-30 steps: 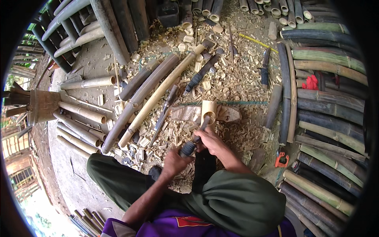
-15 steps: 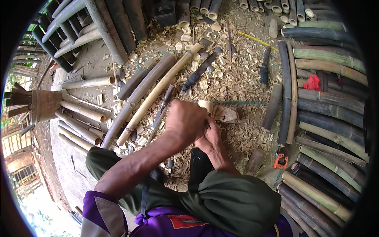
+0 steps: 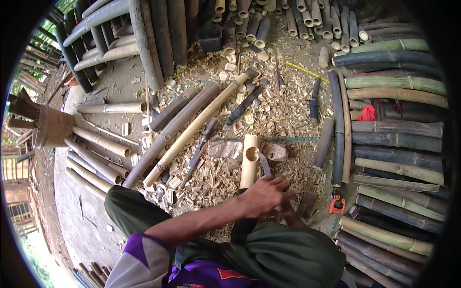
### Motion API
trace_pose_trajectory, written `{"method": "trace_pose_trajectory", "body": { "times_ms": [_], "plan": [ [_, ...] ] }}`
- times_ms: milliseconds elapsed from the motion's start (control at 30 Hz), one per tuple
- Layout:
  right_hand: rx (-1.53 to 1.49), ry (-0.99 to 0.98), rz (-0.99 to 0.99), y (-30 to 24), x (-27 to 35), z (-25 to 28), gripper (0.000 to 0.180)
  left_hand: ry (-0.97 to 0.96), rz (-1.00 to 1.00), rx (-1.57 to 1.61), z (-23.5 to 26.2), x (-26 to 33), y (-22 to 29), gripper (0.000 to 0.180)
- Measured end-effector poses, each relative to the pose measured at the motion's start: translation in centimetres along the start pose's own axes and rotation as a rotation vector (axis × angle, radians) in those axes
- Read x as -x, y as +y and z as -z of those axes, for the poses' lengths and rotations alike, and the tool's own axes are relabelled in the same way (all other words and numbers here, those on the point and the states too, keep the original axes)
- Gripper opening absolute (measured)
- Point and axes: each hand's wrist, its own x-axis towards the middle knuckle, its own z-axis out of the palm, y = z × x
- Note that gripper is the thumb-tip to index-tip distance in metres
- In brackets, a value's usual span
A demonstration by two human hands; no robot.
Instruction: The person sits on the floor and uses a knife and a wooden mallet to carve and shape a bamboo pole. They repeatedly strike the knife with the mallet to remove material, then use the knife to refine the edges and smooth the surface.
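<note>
We see dark wooden pieces in a brown bucket point(image 3: 55, 126); a black bin's point(image 3: 210, 39) contents are unclear. Our left hand point(image 3: 263, 197) is curled tight around a curved knife point(image 3: 265, 166), its tip at the hole in the bamboo tube point(image 3: 248, 176) across a wood block point(image 3: 225, 150); our right hand's point(image 3: 286, 203) grip is hidden. Half a second ago our hands covered that hole.

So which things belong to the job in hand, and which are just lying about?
Seemingly in use:
pale bamboo tube with a round hole;
curved silver metal blade at that hole;
rough wooden block beneath the tube.

Seemingly lying about:
crumpled red cloth;
thin yellow strip;
long narrow blade with a dark handle.
</note>
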Motion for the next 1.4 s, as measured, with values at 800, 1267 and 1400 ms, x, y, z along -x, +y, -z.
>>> {"method": "trace_pose_trajectory", "body": {
  "times_ms": [800,1267,1400],
  "plan": [
    [2.014,-0.258,0.629,-18.0,-11.0,-4.3,0.009,0.741,0.761,0.537,-2.2,-6.2,-7.7,0.098],
    [1.873,-0.256,0.345,-19.5,-10.1,-2.4,0.023,0.711,0.441,0.565,-0.3,-6.1,-8.5,0.084],
    [2.16,-0.363,0.43,-21.4,-10.5,-7.8,0.019,1.029,0.522,0.728,-1.4,-5.6,-8.9,0.078]
  ]
}}
